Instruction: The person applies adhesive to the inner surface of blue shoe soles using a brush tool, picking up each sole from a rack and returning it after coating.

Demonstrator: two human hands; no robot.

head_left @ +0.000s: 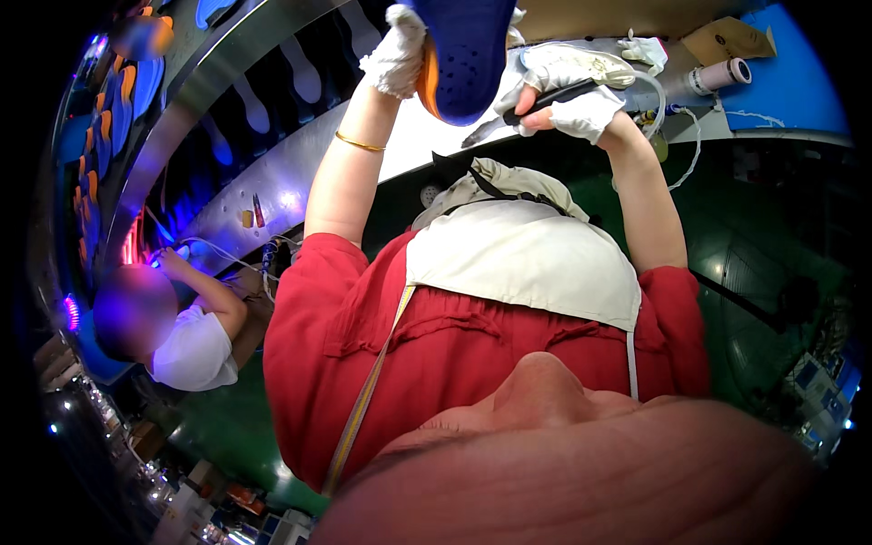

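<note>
My left hand (398, 56), in a white glove, is closed on the edge of a blue shoe insole (461, 68) with an orange side. The insole is held up over the white work surface, and its upper end runs out of the picture. My right hand (568, 113) wears a white glove with bare fingertips. Those fingers are wrapped round a tool with a black handle (556, 96) and a flat grey pointed tip (481, 133). The tip lies just to the right of the insole's lower end, seemingly apart from it.
A curved metal conveyor (186, 118) bends round the left, with insoles on and beside it. A co-worker (195, 341) sits there. Near my right hand are a white hose (656, 95), a pink-white cylinder (722, 76) and a cardboard piece (729, 41).
</note>
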